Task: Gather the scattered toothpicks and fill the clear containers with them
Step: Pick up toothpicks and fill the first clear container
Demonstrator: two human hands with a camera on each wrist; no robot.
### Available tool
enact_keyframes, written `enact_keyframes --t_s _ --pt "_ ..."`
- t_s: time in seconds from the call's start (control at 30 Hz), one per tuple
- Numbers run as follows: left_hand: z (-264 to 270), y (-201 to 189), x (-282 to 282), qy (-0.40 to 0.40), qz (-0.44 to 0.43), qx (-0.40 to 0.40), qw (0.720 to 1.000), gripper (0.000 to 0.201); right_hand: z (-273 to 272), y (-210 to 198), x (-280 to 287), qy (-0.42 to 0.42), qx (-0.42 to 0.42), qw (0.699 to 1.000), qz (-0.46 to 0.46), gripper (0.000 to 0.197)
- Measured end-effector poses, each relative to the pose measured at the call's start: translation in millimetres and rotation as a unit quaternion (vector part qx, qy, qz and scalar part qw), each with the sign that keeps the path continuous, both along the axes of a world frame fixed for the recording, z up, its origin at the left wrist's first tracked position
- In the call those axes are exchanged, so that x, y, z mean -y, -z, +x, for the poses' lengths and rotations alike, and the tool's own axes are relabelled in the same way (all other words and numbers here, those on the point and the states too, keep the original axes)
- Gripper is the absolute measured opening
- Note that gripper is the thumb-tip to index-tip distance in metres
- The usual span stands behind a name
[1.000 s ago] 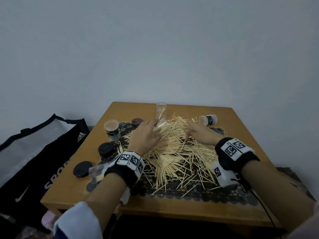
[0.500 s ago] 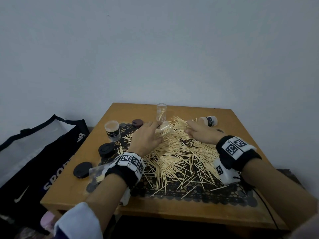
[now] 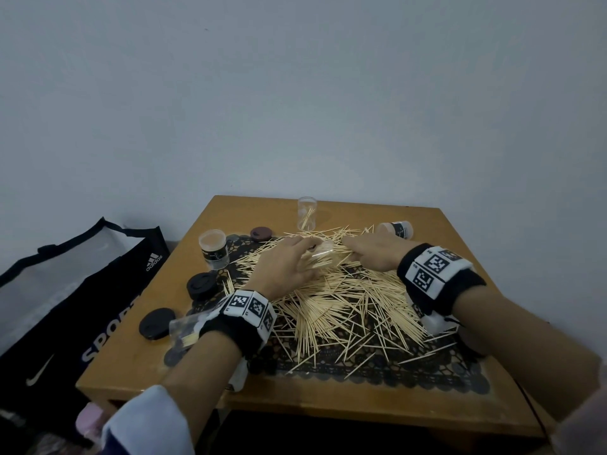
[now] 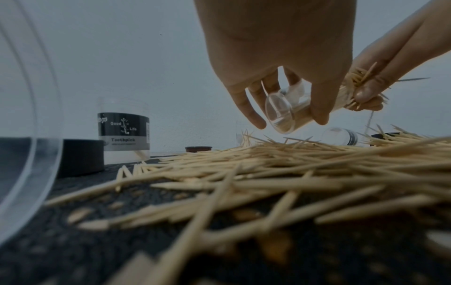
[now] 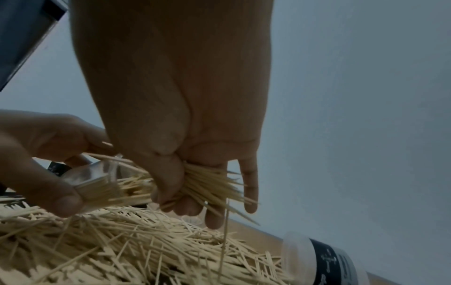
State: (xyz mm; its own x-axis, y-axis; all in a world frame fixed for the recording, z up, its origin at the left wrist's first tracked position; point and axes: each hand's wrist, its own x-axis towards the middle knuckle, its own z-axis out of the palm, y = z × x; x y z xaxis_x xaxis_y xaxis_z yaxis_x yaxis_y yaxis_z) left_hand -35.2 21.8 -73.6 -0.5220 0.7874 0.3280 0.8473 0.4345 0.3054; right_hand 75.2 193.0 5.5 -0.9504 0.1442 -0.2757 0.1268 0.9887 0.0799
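A big heap of toothpicks covers the black lace mat on the small wooden table. Above the heap's far side my left hand grips a clear container tipped on its side, its mouth toward my right hand. That hand pinches a bundle of toothpicks whose ends reach into the container. One clear container stands upright at the back with a few toothpicks inside. A labelled container stands at the left, and another lies on its side at the right.
Two black lids and a brown lid lie left of the heap. A further clear container lies by my left wrist. A black sports bag stands on the floor to the left. A plain wall is behind.
My left hand has tipped its container over from nearly upright toward the right hand. My right hand has lifted a bundle of toothpicks off the heap and brought it to the container's mouth.
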Motion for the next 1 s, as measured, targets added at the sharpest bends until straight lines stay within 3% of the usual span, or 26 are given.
enact_keyframes --t_s 0.13,0.3,0.53,0.67,0.83,1.0 --pt "-0.4 0.7 -0.4 0.011 -0.003 0.002 1.0 0.06 -4.5 -8.8 3.8 -0.008 0.01 0.999 0.033 0.007" --pt "-2.9 2.6 -1.1 0.008 0.002 0.001 1.0 0.061 -3.8 -24.0 11.3 -0.015 -0.015 0.995 0.1 0.028" --pt "-2.1 1.9 -2.7 0.011 -0.001 0.009 1.0 0.062 -19.9 -4.7 8.1 -0.018 -0.017 0.999 0.034 0.011" --pt "-0.3 0.2 -2.2 0.008 0.003 0.016 1.0 0.063 -21.6 -2.1 8.2 -0.025 -0.045 0.999 0.011 0.021" --pt "0.6 -0.1 -2.0 0.001 0.002 0.022 1.0 0.062 -23.8 0.5 -0.4 -0.009 -0.09 0.995 -0.04 0.05" --pt "-0.2 0.7 -2.4 -0.009 0.008 0.016 1.0 0.061 -26.9 1.0 -6.1 -0.018 -0.163 0.986 -0.039 0.024"
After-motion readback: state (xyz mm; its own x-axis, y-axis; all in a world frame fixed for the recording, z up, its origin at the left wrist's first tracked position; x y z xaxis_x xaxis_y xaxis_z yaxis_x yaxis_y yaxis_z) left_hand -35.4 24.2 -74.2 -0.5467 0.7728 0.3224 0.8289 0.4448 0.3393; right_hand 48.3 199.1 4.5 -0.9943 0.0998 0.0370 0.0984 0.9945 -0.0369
